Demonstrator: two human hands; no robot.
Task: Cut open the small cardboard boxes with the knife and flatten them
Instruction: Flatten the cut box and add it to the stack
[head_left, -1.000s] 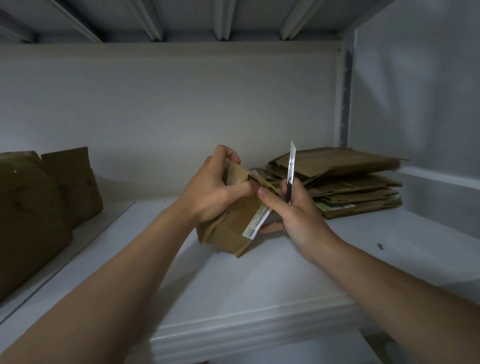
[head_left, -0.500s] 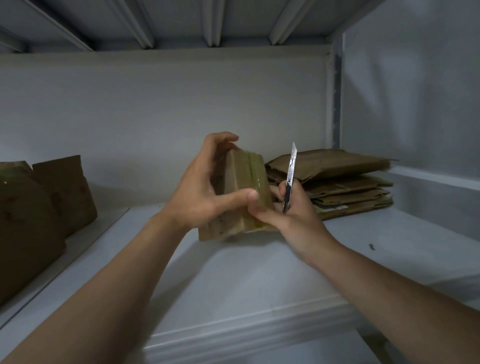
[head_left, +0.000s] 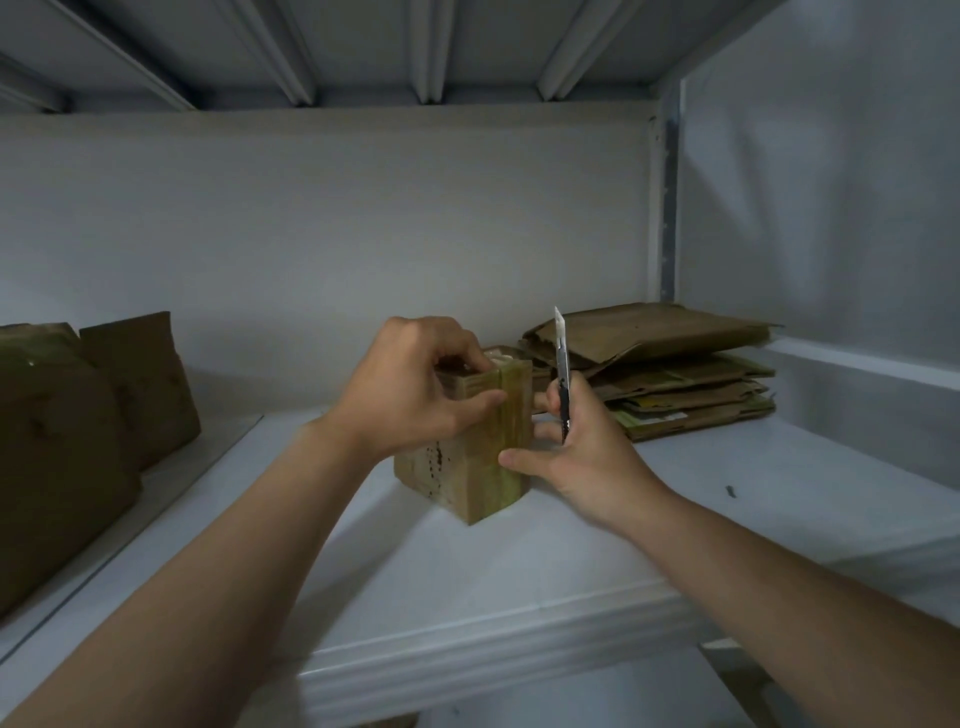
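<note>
steadying the box (head_left: 467, 470) upright on the shelf (head_left: 519, 571) with the left grip (head_left: 410, 397) curling round its top, pinching the knife (head_left: 561, 358) blade-up in the right grip (head_left: 589, 460) beside it. not cutting this one yet. seeing a flattened stack (head_left: 670, 374) at right, whole boxes (head_left: 78, 436) waiting at left.

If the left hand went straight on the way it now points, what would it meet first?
Probably the knife, held upright in the right hand just beyond the box that the left hand grips. Depth is unclear, so it might miss the blade.
</note>
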